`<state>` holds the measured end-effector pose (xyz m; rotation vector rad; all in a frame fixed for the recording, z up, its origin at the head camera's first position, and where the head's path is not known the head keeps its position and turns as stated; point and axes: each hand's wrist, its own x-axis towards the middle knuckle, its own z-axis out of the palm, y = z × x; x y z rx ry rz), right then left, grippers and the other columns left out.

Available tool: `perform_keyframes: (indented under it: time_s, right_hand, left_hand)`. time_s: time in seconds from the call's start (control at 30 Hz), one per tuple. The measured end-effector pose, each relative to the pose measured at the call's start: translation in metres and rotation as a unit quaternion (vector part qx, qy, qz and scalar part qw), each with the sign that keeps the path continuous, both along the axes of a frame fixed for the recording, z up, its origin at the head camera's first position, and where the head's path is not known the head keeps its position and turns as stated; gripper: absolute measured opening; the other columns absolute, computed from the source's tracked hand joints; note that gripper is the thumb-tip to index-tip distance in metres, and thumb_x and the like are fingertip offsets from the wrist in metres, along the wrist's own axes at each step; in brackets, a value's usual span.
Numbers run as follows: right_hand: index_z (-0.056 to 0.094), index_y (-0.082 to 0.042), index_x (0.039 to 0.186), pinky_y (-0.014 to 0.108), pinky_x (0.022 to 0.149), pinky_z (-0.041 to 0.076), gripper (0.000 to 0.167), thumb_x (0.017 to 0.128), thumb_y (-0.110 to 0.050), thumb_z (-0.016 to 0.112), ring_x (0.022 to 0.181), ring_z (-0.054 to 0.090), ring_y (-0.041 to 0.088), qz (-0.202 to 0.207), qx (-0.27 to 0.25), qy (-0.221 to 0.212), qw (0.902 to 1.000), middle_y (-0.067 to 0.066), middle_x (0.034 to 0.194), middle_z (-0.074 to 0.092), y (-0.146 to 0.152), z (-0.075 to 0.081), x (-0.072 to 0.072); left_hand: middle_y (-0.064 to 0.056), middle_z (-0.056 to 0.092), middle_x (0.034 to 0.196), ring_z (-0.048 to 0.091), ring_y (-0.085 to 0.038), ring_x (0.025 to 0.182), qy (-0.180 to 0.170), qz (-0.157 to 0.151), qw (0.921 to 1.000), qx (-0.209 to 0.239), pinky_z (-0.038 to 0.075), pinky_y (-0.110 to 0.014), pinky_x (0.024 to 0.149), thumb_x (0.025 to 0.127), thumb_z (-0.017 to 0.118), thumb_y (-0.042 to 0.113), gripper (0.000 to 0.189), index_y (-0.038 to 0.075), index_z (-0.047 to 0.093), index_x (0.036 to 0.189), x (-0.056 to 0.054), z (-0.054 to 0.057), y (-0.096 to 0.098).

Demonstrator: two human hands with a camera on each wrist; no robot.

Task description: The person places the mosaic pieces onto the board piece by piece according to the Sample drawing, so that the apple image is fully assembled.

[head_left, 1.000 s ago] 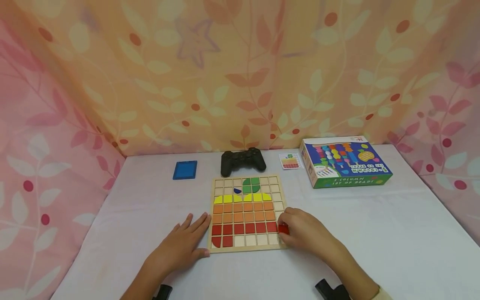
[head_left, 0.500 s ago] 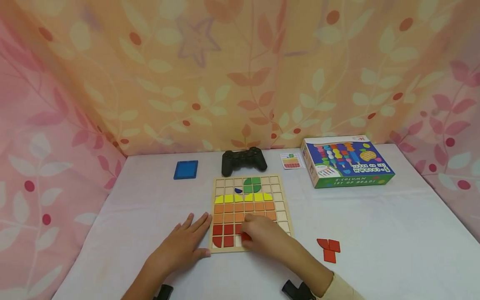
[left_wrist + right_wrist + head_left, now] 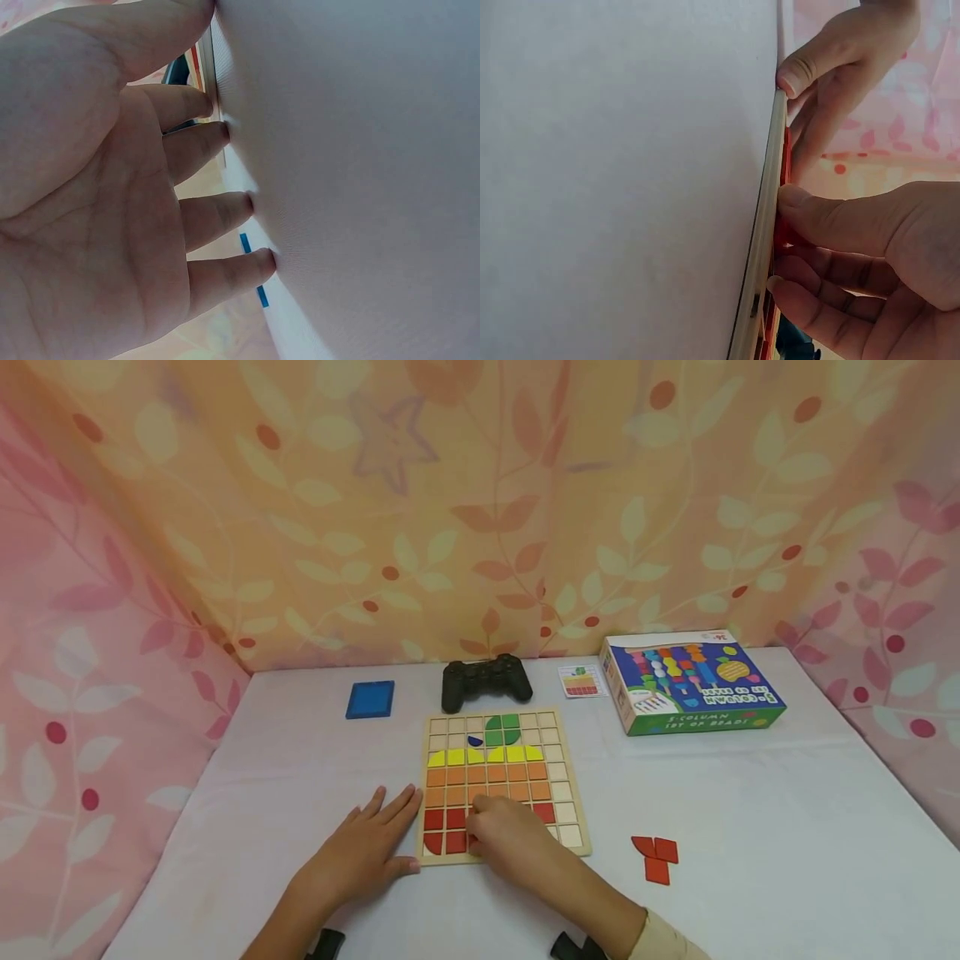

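A square wooden grid board (image 3: 570, 836) lies flat, filled partly with red, orange, yellow, green and blue tiles. My right hand (image 3: 513, 842) is over its lower rows, beside a red square tile (image 3: 456, 842) in the bottom row. In the right wrist view, thumb and fingers pinch a red tile (image 3: 787, 231) right at the board's surface; in the head view the hand hides it. Fingers spread, my left hand (image 3: 365, 841) rests on the white cloth with its fingertips at the board's left edge. The left wrist view shows its palm (image 3: 97, 202) holding nothing.
Several loose red tiles (image 3: 657, 871) lie on the cloth right of the board. Behind it are a blue square tray (image 3: 370, 700), a black game controller (image 3: 486, 680), a small pattern card (image 3: 581, 682) and a colourful bead-set box (image 3: 693, 681). Patterned curtains enclose the table.
From the board's right edge, my right hand has moved left across the lower rows with a red tile, uncovering the loose red tiles on the cloth. My left hand has stayed in place.
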<state>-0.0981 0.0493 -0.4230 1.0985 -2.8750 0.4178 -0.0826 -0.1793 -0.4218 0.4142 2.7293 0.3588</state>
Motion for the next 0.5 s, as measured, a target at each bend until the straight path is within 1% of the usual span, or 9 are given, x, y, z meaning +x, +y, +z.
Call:
perform_keyframes:
  time_s: [0.13,0.33,0.43,0.5]
  right_hand:
    - [0.078,-0.014,0.075,0.018,0.059,0.046,0.010,0.077,-0.012,0.087,0.064,0.050,0.007,0.003,-0.010,-0.001,0.9999,-0.006,0.075,0.057,0.001,-0.002,0.003]
    - [0.078,-0.015,0.072,0.016,0.059,0.044,0.013,0.077,-0.005,0.085,0.064,0.046,0.006,0.024,-0.009,0.031,0.9992,-0.007,0.072,0.053,0.009,-0.002,0.009]
    - [0.076,-0.015,0.071,0.018,0.059,0.044,0.015,0.078,-0.003,0.082,0.068,0.048,0.008,0.024,-0.025,0.023,0.9991,-0.008,0.074,0.054,0.023,-0.001,0.010]
    - [0.074,-0.015,0.072,0.020,0.059,0.044,0.015,0.079,-0.004,0.081,0.070,0.048,0.009,0.014,-0.039,0.011,0.9991,-0.008,0.076,0.054,0.036,0.000,0.010]
  left_hand:
    - [0.002,0.029,0.163,0.015,-0.040,0.150,0.000,-0.002,1.0000,0.003,0.022,-0.068,0.111,0.083,0.075,0.052,0.092,0.021,0.033,0.158,0.000,-0.002,0.000]
    - [0.002,0.028,0.163,0.015,-0.039,0.150,0.003,-0.002,1.0000,-0.003,0.022,-0.068,0.111,0.083,0.075,0.052,0.092,0.022,0.033,0.159,0.000,-0.003,0.000]
    - [0.003,0.027,0.163,0.014,-0.038,0.150,0.004,-0.001,1.0000,-0.007,0.022,-0.067,0.112,0.083,0.074,0.053,0.092,0.023,0.031,0.159,-0.001,-0.003,0.000]
    - [0.003,0.027,0.163,0.014,-0.039,0.150,0.006,-0.002,1.0000,-0.007,0.022,-0.067,0.111,0.083,0.074,0.053,0.092,0.022,0.031,0.159,0.000,-0.003,0.000]
